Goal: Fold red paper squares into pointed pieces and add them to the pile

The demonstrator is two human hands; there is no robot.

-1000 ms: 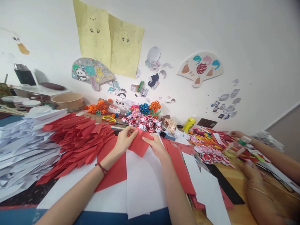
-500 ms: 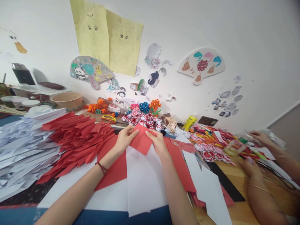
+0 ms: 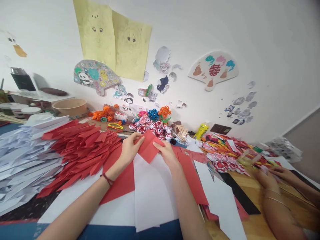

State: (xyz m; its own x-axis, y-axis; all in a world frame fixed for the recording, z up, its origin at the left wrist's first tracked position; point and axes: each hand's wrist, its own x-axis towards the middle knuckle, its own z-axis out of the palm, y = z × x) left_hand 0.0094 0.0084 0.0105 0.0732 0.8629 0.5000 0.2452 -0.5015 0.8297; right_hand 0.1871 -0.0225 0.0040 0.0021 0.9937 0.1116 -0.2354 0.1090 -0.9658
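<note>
A small sheet of red paper point(image 3: 149, 147) is held up between my two hands, over the white sheets point(image 3: 155, 193) on the table. My left hand point(image 3: 132, 146) pinches its left edge, thumb on the near face. On the opposite edge my right hand point(image 3: 167, 151) grips it in the same way. The paper is tilted, one corner pointing down, with a faint crease across it. Larger red paper point(image 3: 120, 183) lies under my left forearm. To the left are piles of folded red strips point(image 3: 82, 146) and folded white strips point(image 3: 27, 160).
At the right, another person's hands point(image 3: 272, 175) work over the wooden table. Paper flowers point(image 3: 157, 128), scissors point(image 3: 116, 126) and a yellow bottle point(image 3: 201, 131) stand or lie along the wall. A round tan bowl point(image 3: 70, 107) sits at the back left.
My hands still hold the red paper, now slightly lower and bent a little differently. The other person's farther hand has come down and toward their nearer hand.
</note>
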